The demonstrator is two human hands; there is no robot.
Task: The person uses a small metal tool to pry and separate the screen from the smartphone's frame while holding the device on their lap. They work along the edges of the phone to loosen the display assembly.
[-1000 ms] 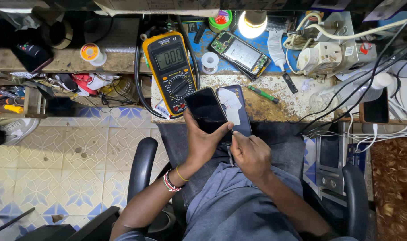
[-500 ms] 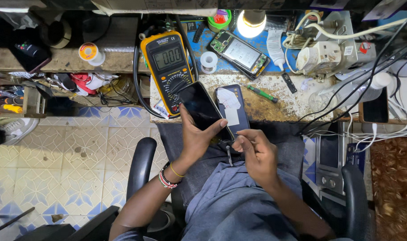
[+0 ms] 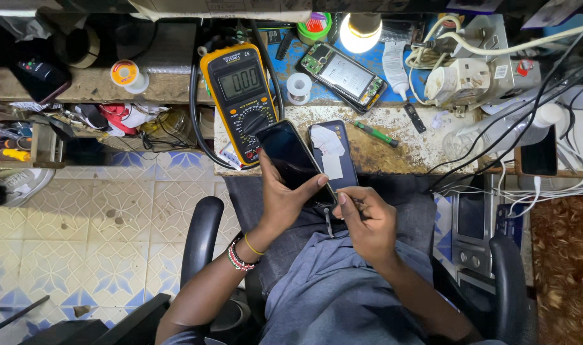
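Note:
My left hand (image 3: 285, 199) grips a black smartphone (image 3: 291, 156) with a dark screen, tilted, held above my lap at the bench's front edge. My right hand (image 3: 367, 217) pinches a thin metal tool (image 3: 328, 220) whose tip meets the phone's lower edge. A blue phone back cover (image 3: 333, 153) lies on the bench just right of the held phone. A yellow multimeter (image 3: 240, 96) stands beside it on the left.
An opened phone (image 3: 344, 75) lies on a blue mat under a lit bulb (image 3: 360, 30). A green-handled screwdriver (image 3: 375, 133), solder spools (image 3: 299, 86), a power strip (image 3: 476, 61) and tangled cables crowd the bench. Chair armrests (image 3: 200, 236) flank me; tiled floor lies to the left.
My left hand turned the phone so its top swung left. My right hand shifted down to the phone's lower edge with the thin tool.

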